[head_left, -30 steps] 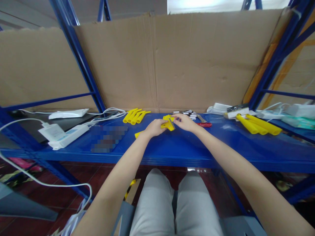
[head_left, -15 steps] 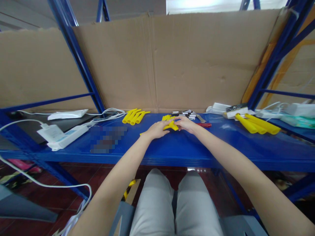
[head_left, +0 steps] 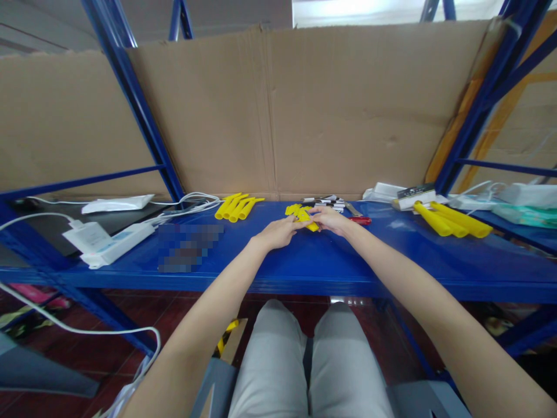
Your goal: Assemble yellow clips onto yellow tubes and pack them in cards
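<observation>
White power strip: It [head_left: 130, 239] lies on the left end of the blue table [head_left: 313, 261], with white cords near it.
Four yellow tubes: They [head_left: 240, 209] lie side by side near the cardboard wall [head_left: 209, 116].
Left hand: It [head_left: 276, 233] reaches in low. Its fingers are almost straight, and the tips seem to touch the yellow piece. I can't tell if they grip it.
Small yellow parts: They [head_left: 293, 209] sit just behind the left fingers.
Yellow piece: It [head_left: 313, 227] is between the two hands, over the middle of the table. Fingers hide some of it.
How it feels: It looks light and hard, like plastic, and maybe a bit slippery. The wide body seems best to hold, with a soft pinch.
Right hand: It [head_left: 331, 219] has bent fingers that look closed on the right side of the yellow piece.
Black and white things: They [head_left: 328, 201] lie behind the right hand.
Red tool: It [head_left: 361, 220] is just right of that hand.
Right-side yellow tubes: They [head_left: 452, 225] lean by a small box [head_left: 416, 198].
</observation>
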Demonstrator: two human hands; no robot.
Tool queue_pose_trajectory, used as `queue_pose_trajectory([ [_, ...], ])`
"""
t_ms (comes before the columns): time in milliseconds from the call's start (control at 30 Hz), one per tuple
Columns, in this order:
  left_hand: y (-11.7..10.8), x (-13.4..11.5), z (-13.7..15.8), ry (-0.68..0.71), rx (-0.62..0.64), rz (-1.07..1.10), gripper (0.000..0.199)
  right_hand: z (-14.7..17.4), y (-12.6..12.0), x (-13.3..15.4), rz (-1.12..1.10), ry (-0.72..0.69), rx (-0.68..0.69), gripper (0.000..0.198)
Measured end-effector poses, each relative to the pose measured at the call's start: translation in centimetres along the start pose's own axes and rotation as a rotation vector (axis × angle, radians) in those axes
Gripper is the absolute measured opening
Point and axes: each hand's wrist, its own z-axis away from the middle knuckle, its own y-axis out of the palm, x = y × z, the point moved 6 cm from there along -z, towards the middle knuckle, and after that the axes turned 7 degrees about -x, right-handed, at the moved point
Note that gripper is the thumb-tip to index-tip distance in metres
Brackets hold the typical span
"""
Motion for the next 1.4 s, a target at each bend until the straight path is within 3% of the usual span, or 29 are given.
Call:
queue_pose_trajectory([
  [533, 0.2, 0.0, -0.2, 0.083, -0.018, 0.115, 0.054, -0.5, 0.0, -0.5, 0.013, -0.012, 0.046, 0.027],
  [700, 0.0, -0.2, -0.1, 0.072, -0.015, 0.129, 0.053, -0.8, -0.3, -0.4, 0.057, -0.062, 0.076, 0.013],
  [800, -0.3, -0.3, 0.0, 0.033, -0.016, 0.123, 0.053, -1.7, -2.4, 0.3, 0.184, -0.125, 0.011, 0.005],
  [933, -0.9, -0.4, 0.2, -0.014, -0.034, 0.121, 0.054, -2.4, -9.5, 1.3, 0.522, -0.218, -0.467, 0.015],
  [1033, -1.0, -0.4, 0.1, -0.019, -0.044, 0.131, 0.052, -2.3, -14.0, 0.4, 0.772, -0.112, -0.662, 0.016],
  [1167, -1.0, -0.3, 0.1, 0.007, -0.067, 0.146, 0.051, -2.6, -16.1, -1.5, 0.834, 0.006, -0.67, 0.012],
  [1400, -0.9, -0.2, 0.1, 0.008, -0.051, 0.157, 0.052, -4.1, -15.9, -3.3, 0.865, 0.075, -0.563, 0.018],
])
